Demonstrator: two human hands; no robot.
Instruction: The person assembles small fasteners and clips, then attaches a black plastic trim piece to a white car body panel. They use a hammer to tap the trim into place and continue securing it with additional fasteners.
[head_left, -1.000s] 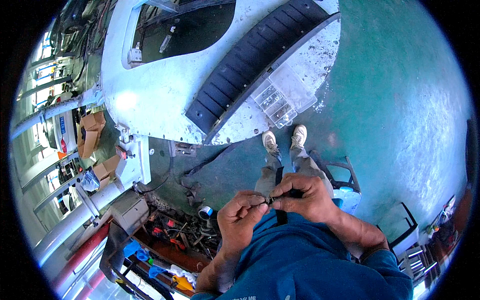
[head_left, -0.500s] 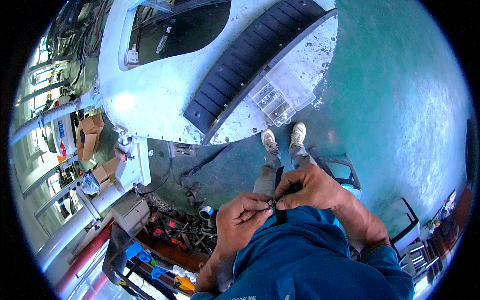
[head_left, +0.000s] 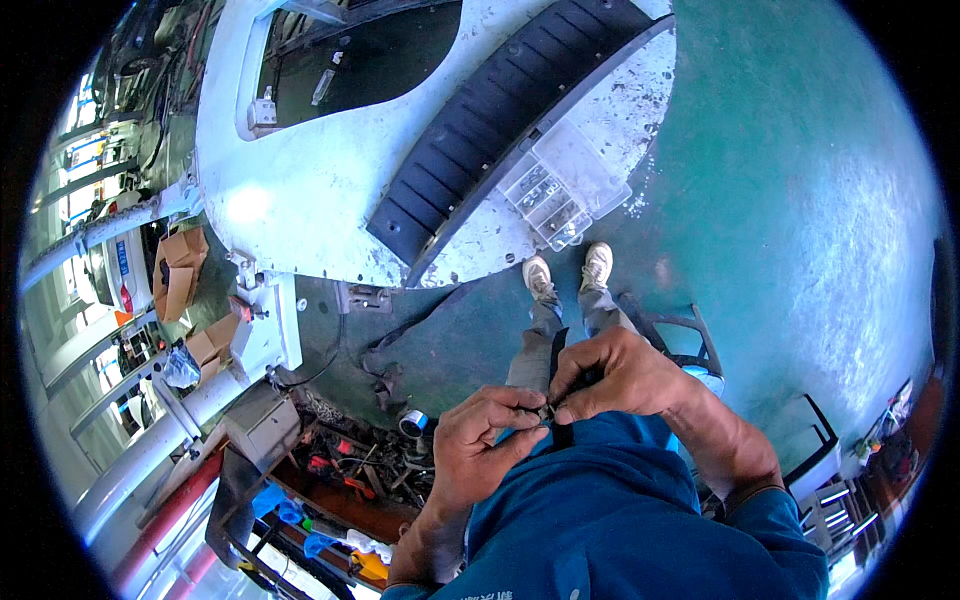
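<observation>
Close in front of my body, my left hand [head_left: 478, 440] and my right hand [head_left: 632, 375] meet fingertip to fingertip. Between them is a small metallic piece [head_left: 545, 411], too tiny to name, pinched by the left thumb and fingers. A narrow black strip [head_left: 558, 348] passes upright behind the right fingertips, which are closed on it; part of it is hidden by my fingers. Ahead, a long ribbed black plastic trim panel [head_left: 470, 150] lies on the white work surface [head_left: 320, 190]. Beside it sits an opened clear compartment box [head_left: 548, 200] holding small parts.
At lower left, a bin of mixed tools and parts [head_left: 370, 460] stands beside a grey box [head_left: 262, 425]. Cardboard boxes [head_left: 180, 270] lie farther left. A dark-framed stool or chair [head_left: 690, 340] is near my right arm. Green floor [head_left: 780, 200] stretches to the right.
My fingers have shifted very slightly around the small metallic piece, the left fingertips a little straighter. Everything else stays in place.
</observation>
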